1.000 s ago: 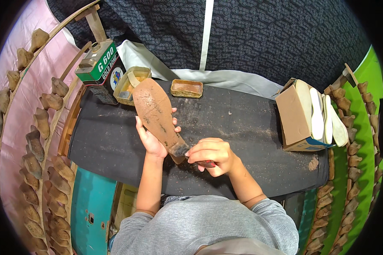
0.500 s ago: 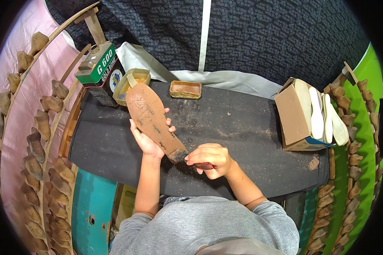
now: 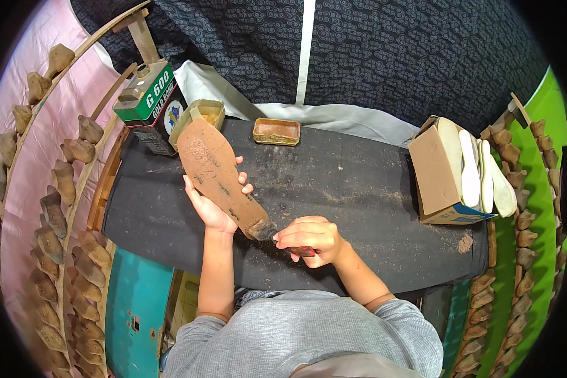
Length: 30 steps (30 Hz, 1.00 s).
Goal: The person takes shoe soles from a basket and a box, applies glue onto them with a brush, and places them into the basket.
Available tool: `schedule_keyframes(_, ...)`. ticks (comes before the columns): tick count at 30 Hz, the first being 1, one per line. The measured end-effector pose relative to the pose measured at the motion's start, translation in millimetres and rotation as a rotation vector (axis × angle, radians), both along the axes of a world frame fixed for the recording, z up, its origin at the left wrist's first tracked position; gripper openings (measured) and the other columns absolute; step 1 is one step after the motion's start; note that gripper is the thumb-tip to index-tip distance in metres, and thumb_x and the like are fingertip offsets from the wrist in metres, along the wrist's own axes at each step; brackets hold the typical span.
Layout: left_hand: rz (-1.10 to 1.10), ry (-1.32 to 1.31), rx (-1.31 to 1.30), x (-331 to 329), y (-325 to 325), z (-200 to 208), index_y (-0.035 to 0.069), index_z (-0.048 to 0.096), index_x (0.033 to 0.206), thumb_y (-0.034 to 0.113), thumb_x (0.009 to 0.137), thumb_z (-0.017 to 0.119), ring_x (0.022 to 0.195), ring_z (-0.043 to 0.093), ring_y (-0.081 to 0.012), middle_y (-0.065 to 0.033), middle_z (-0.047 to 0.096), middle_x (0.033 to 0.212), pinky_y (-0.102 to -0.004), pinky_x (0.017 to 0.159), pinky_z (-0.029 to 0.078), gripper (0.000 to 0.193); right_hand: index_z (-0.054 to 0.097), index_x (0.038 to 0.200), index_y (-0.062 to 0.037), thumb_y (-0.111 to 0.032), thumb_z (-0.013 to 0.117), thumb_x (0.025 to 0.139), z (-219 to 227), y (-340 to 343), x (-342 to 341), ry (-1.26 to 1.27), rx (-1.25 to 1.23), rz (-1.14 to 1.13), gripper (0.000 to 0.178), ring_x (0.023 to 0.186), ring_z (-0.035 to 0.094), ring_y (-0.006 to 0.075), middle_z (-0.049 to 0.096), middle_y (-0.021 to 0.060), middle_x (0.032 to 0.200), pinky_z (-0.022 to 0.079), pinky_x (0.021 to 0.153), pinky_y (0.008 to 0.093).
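Note:
A long brown shoe sole (image 3: 213, 164) lies slanted across my left hand (image 3: 209, 213), its wide end pointing away and to the left. My left thumb rests along its left edge, and the fingers wrap under and show at the right edge. Scuffs and dark marks cover its face. At the narrow near end there is a black, dusty part (image 3: 263, 230). My right hand (image 3: 315, 238) is closed there around a tool with a red handle (image 3: 303, 251). The fingers hide that tool's working end, so its kind does not show.
Behind the sole stand a green and black metal can (image 3: 143, 104) and a square tub (image 3: 213, 112). A small tan tray (image 3: 277, 131) sits at the back of the dark-covered table (image 3: 346, 189), which bears brown crumbs. A cardboard box (image 3: 431, 170) holds several white foot-shaped pieces. Racks of lasts (image 3: 53, 211) flank me.
The wide end of the sole has swung a little to the left, along with my left hand. My right hand stays at the narrow end, and the red handle has shifted slightly.

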<state>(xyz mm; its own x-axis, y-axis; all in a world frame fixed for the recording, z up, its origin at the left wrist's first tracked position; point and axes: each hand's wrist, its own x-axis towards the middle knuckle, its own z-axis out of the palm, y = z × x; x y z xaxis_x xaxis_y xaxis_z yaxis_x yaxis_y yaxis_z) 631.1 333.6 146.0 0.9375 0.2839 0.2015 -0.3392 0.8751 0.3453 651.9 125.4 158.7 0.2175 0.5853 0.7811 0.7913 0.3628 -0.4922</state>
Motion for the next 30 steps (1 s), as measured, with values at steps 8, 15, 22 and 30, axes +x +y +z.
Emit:
schedule_keyframes(8,-0.001,-0.007,-0.004,3.6,2.0,-5.9,0.007,0.039,0.135,0.068,0.089,0.024,0.080,0.049,-0.0246,-0.0186,0.050,0.117,-0.0365,0.063,0.044,0.078,0.066,0.088,-0.0013,0.005,0.066,0.057,-6.5,-4.1,1.8,0.022,-0.052,0.004,0.031,0.072,0.066,0.0263,0.068,0.0116,0.088,0.052,0.062,0.0335)
schedule_keyframes(15,-0.030,0.038,0.002,4.2,-6.4,-7.7,0.005,0.041,0.132,0.070,0.089,0.023,0.077,0.050,-0.0242,-0.0191,0.052,0.115,-0.0366,0.063,0.044,0.080,0.066,0.088,-0.0012,0.006,0.062,0.057,6.9,-7.1,6.8,0.007,-0.041,-0.028,0.032,0.072,0.065,0.0273,0.068,0.0122,0.087,0.053,0.064,0.0338)
schedule_keyframes(22,0.003,0.227,0.273,-3.4,-31.0,-5.3,0.005,0.046,0.128,0.067,0.091,0.015,0.088,0.061,-0.0234,-0.0181,0.061,0.110,-0.0361,0.076,0.050,0.078,0.066,0.090,-0.0008,-0.001,0.072,0.058,35.6,1.6,21.6,-0.105,0.051,-0.078,0.032,0.070,0.065,0.0265,0.068,0.0135,0.088,0.053,0.063,0.0333)
schedule_keyframes(30,-0.161,0.209,0.234,-14.4,-43.5,-14.4,0.005,0.049,0.124,0.066,0.092,0.015,0.080,0.061,-0.0206,-0.0149,0.062,0.106,-0.0342,0.070,0.051,0.077,0.068,0.089,-0.0016,-0.002,0.073,0.058,42.5,3.3,24.5,-0.151,0.197,-0.243,0.031,0.071,0.066,0.0256,0.068,0.0128,0.089,0.054,0.062,0.0326)
